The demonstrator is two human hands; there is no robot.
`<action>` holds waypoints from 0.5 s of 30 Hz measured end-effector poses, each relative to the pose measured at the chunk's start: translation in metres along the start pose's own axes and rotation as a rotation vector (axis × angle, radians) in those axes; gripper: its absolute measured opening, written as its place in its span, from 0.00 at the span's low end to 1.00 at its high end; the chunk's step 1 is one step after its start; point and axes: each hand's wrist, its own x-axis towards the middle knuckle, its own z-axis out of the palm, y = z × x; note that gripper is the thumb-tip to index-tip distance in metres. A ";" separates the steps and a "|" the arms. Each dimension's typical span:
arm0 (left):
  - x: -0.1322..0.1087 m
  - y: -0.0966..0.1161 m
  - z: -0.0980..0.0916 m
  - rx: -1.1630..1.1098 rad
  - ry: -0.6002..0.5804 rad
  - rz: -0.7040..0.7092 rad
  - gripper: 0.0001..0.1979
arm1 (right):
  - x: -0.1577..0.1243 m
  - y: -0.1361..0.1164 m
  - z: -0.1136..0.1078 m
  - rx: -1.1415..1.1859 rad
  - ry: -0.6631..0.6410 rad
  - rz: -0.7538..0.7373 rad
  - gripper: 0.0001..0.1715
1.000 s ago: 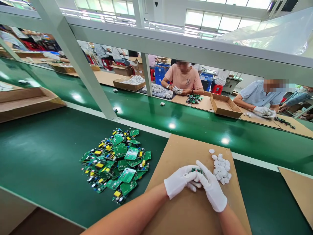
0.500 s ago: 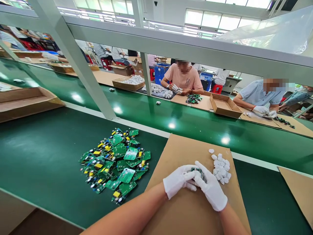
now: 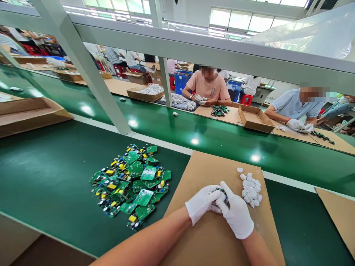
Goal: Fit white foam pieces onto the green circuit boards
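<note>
Both my hands wear white gloves and meet over a brown cardboard sheet (image 3: 199, 170). My left hand (image 3: 201, 204) and my right hand (image 3: 235, 216) are closed together on one small green circuit board (image 3: 221, 191), which peeks out between the fingers. A heap of small white plastic pieces (image 3: 250, 190) lies just right of my right hand. A pile of green circuit boards (image 3: 131, 181) lies to the left on the green bench.
A green conveyor belt (image 3: 210, 135) runs beyond the bench with small white parts (image 3: 175, 114) riding on it. A slanted white frame post (image 3: 91, 77) stands at the left. Across the belt, gloved people work beside cardboard boxes (image 3: 255, 120). Another cardboard sheet (image 3: 340, 214) lies at right.
My hands have drawn slightly closer together around the circuit board. The white parts on the belt have drifted left.
</note>
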 end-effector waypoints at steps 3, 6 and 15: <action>0.000 -0.002 -0.001 0.007 0.019 0.007 0.16 | 0.001 0.000 -0.001 0.034 -0.017 0.030 0.29; 0.000 -0.004 -0.002 0.025 0.041 -0.036 0.14 | 0.001 0.001 -0.005 0.216 -0.078 0.078 0.33; -0.002 -0.005 -0.003 0.049 -0.012 -0.037 0.18 | 0.005 0.000 -0.020 0.653 -0.176 0.184 0.31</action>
